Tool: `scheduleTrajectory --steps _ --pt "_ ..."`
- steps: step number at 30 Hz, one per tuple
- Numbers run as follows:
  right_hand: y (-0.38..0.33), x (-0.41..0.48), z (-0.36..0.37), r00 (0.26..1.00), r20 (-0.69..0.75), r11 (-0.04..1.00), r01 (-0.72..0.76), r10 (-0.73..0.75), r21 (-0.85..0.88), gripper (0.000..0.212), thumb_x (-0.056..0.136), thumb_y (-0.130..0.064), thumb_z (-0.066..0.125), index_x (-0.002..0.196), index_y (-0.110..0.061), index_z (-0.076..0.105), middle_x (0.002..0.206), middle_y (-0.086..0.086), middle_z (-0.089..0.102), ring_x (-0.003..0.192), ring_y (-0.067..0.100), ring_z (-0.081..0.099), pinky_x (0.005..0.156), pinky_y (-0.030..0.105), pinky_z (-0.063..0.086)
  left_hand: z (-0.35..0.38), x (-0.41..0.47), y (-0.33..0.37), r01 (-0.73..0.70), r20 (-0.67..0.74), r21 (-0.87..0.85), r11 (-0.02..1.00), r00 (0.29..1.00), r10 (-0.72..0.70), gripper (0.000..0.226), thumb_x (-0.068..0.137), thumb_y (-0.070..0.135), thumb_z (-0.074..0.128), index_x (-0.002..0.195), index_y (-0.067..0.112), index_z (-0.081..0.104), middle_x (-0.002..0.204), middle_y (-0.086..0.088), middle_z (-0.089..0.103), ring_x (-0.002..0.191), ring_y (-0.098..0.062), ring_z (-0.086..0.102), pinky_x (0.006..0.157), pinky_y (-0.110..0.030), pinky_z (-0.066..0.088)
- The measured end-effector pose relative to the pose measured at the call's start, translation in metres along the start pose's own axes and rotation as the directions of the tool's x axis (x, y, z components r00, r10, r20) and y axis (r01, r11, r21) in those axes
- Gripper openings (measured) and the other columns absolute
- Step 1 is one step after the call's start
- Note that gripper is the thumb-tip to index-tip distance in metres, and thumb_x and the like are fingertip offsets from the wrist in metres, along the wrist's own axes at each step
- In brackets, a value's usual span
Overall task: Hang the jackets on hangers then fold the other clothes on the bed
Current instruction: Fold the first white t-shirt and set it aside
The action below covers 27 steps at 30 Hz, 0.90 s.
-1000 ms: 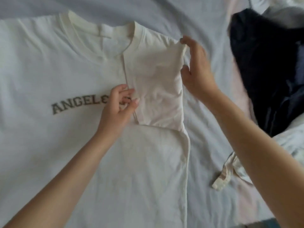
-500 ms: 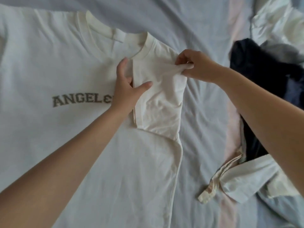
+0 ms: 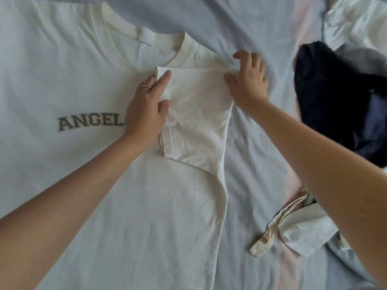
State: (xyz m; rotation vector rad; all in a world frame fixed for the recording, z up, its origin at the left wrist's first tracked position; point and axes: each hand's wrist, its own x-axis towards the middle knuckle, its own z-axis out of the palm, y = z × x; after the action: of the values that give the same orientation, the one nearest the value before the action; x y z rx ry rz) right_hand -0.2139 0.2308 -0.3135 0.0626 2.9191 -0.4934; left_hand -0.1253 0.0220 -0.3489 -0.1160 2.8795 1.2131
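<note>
A white T-shirt is seen spread flat, front up, on a pale blue bed sheet, its collar turned away from the person and the grey lettering "ANGEL" printed across the chest. One sleeve is folded inward over the shirt's front, just beside the collar. The inner edge of that sleeve is gripped by the left hand, with cloth caught between the thumb and the extended fingers; a thin ring is worn on one finger, and part of the lettering is covered by the hand. At the shirt's outer shoulder edge, the cloth is pinched by the right hand, the thumb laid on top and the other fingers curled at the fold. Off the shirt's folded side, well apart from it, a dark navy garment is heaped on the sheet. Beyond that, farther from the shirt, crumpled white clothing is piled. Nearer the person, a pale garment with a striped cuff is laid just beside the shirt's side seam, partly hidden under the right forearm.
</note>
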Motion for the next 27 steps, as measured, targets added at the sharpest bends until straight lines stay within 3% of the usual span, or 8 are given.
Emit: scheduleTrajectory --steps 3,6,11,14,16,19,23,27 --pt "-0.014 -0.031 0.018 0.942 -0.166 0.939 0.249 -0.292 -0.237 0.054 0.090 -0.027 0.046 0.141 -0.010 0.041 0.147 0.015 0.038 0.139 0.030 0.032 0.114 0.049 0.016 0.001 -0.001 0.003 -0.051 -0.019 0.158 0.986 0.998 0.055 0.061 0.090 0.018 0.058 0.145 0.008 0.034 0.155 -0.011 0.023 0.130 -0.033 0.033 0.100 -0.036 0.033" --pt "-0.012 -0.048 0.042 0.798 0.167 0.710 0.595 -0.580 -0.378 0.066 0.095 -0.051 0.031 0.150 -0.016 0.025 0.156 0.012 0.023 0.145 0.032 0.020 0.115 0.054 0.005 0.004 -0.007 0.007 -0.078 -0.039 0.386 0.919 0.994 0.101 0.065 0.091 0.029 0.053 0.145 0.005 0.030 0.157 -0.017 0.015 0.134 -0.035 0.027 0.106 -0.047 0.026" --pt "0.004 -0.022 0.042 0.945 0.180 0.862 0.324 -0.274 -0.390 0.067 0.090 -0.068 0.014 0.150 -0.040 0.003 0.161 -0.001 -0.002 0.148 0.029 0.000 0.108 0.065 -0.002 0.008 -0.023 -0.001 -0.408 0.177 0.398 0.821 0.913 0.368 0.064 0.088 0.037 0.051 0.146 0.016 0.033 0.155 -0.019 0.019 0.141 -0.036 0.020 0.108 -0.051 0.024" --pt "0.000 -0.014 0.042 0.972 0.159 0.902 0.220 -0.171 -0.372 0.065 0.093 -0.064 0.017 0.150 -0.040 -0.003 0.160 -0.005 -0.008 0.148 0.022 -0.005 0.108 0.068 -0.003 0.001 -0.036 -0.002 -0.066 0.072 0.129 0.989 0.996 0.057 0.079 0.082 0.044 0.054 0.146 0.007 0.028 0.148 -0.022 0.029 0.135 -0.037 0.029 0.109 -0.044 0.023" --pt "-0.003 -0.016 0.044 0.975 0.174 0.911 0.193 -0.137 -0.364 0.065 0.093 -0.064 0.016 0.150 -0.040 -0.005 0.160 -0.007 -0.011 0.148 0.020 -0.007 0.109 0.068 -0.003 -0.004 -0.045 0.004 0.065 0.068 -0.018 0.998 0.996 -0.064 0.081 0.078 0.043 0.061 0.143 0.004 0.030 0.139 -0.014 0.044 0.125 -0.032 0.043 0.104 -0.044 0.028" --pt "-0.004 -0.014 0.041 0.969 0.223 0.915 0.179 -0.101 -0.363 0.065 0.093 -0.065 0.014 0.148 -0.041 -0.011 0.159 -0.008 -0.017 0.147 0.020 -0.011 0.109 0.068 -0.005 -0.010 -0.055 0.019 0.135 0.095 -0.190 0.973 0.988 -0.119 0.076 0.075 0.023 0.077 0.135 0.007 0.034 0.123 -0.013 0.050 0.107 -0.026 0.052 0.093 -0.038 0.042" --pt "-0.009 -0.011 0.038 0.959 0.274 0.917 0.165 -0.064 -0.364 0.066 0.093 -0.066 0.013 0.147 -0.041 -0.016 0.157 -0.010 -0.022 0.146 0.018 -0.015 0.109 0.068 -0.006 -0.006 -0.066 0.037 0.226 0.026 -0.151 0.962 0.974 -0.224 0.062 0.076 0.014 0.076 0.125 0.008 0.039 0.128 -0.015 0.038 0.091 -0.006 0.038 0.072 -0.014 0.030" --pt "-0.012 -0.012 0.038 0.961 0.270 0.922 0.153 -0.055 -0.357 0.066 0.093 -0.066 0.014 0.147 -0.042 -0.015 0.157 -0.011 -0.022 0.146 0.018 -0.016 0.109 0.068 -0.007 0.000 -0.074 0.037 0.206 0.014 -0.250 0.946 0.978 -0.209 0.029 0.081 0.001 0.061 0.106 0.013 0.051 0.117 -0.004 0.044 0.075 0.001 0.041 0.069 -0.017 0.037"
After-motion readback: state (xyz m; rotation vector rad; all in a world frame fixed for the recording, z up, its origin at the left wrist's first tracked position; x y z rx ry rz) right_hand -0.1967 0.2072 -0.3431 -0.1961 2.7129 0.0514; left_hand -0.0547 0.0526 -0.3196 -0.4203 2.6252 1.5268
